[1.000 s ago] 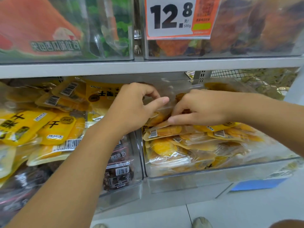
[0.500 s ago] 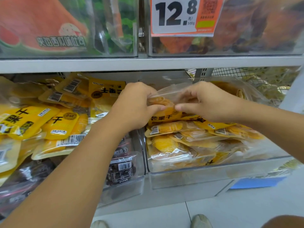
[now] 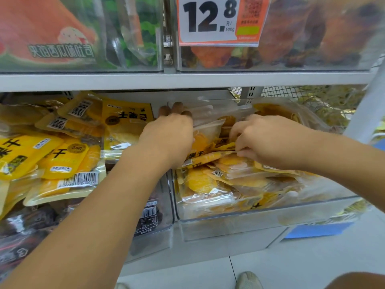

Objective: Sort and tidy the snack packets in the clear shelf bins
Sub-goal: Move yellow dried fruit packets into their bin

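Since a second ago the hands have pushed deeper: left hand (image 3: 168,138) and right hand (image 3: 264,140), apart, grip mango packets (image 3: 210,157) in the centre-right clear bin (image 3: 250,213), stacking them.

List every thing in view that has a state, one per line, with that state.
left hand: reaching deep into the right bin, fingers against the packets at the back
right hand: pinching a yellow packet on top of the pile
right bin: open-topped, heaped with yellow packets
left bin: dark packets low, yellow ones piled above
price tag: hanging on the upper bin, reads 12.8
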Tool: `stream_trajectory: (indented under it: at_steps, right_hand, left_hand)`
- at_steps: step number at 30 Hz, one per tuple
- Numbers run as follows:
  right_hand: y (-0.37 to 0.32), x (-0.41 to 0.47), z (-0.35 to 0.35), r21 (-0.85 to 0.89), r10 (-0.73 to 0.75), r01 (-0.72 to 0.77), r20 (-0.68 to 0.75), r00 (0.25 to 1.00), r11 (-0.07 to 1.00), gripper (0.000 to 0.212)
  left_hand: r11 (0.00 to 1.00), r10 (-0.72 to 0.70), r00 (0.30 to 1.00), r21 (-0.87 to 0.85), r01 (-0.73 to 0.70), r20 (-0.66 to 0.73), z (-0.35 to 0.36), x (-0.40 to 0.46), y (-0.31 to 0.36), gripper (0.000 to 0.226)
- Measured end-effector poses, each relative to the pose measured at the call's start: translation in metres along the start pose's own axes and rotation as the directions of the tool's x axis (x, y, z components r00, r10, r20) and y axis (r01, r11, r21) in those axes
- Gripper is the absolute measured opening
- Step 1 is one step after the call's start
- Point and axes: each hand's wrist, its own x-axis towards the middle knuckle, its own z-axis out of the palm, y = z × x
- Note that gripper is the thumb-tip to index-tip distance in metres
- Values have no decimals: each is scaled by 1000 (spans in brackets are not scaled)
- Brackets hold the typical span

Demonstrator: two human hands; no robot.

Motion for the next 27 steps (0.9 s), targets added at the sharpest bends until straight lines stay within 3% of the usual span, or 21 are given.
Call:
stream_trajectory:
  at_steps: [2,5,8,10,12,15,18,20,24,27]
  right_hand:
    - [-4,3,1,27,1,4,-171,985,1000,30]
    - [-18,3,-11,187,13,81,-452,892,979,33]
    - [-32,6,-17,230,7,153,-575,818,961,26]
    - [-39,14,-11,376,38,187,-517,855,908,24]
    - [-43,23,1,557,36,187,-365,930,809,21]
    - [-34,28,7,594,-38,116,-142,989,796,24]
    - [-23,20,-7,608,-109,66,35,993,791,28]
    - [-24,21,-11,549,-85,78,-13,996,832,14]
    - [-51,34,-15,109,-62,79,-156,986,991,22]
    - [-70,45,-21,-16,-47,44,-178,983,999,30]
  left_hand:
    - [997,30,999,-75,-27,36,0,1,-4,50]
    - [976,51,999,-212,-46,18,2,2,-9,63]
    - [947,84,996,-309,-88,-27,6,4,-16,38]
    - [915,71,995,-394,-92,-67,6,2,-24,32]
    - [899,52,993,-428,-93,-105,5,-2,-31,31]
    - [873,27,987,-477,-101,-160,3,-12,-32,30]
    - [879,-1,975,-465,-104,-221,2,-16,-29,30]
    - [881,4,974,-460,-111,-227,2,-17,-29,29]
    - [877,62,978,-457,-148,-197,-1,-16,-30,15]
    - [881,105,978,-439,-176,-180,0,-16,-32,14]
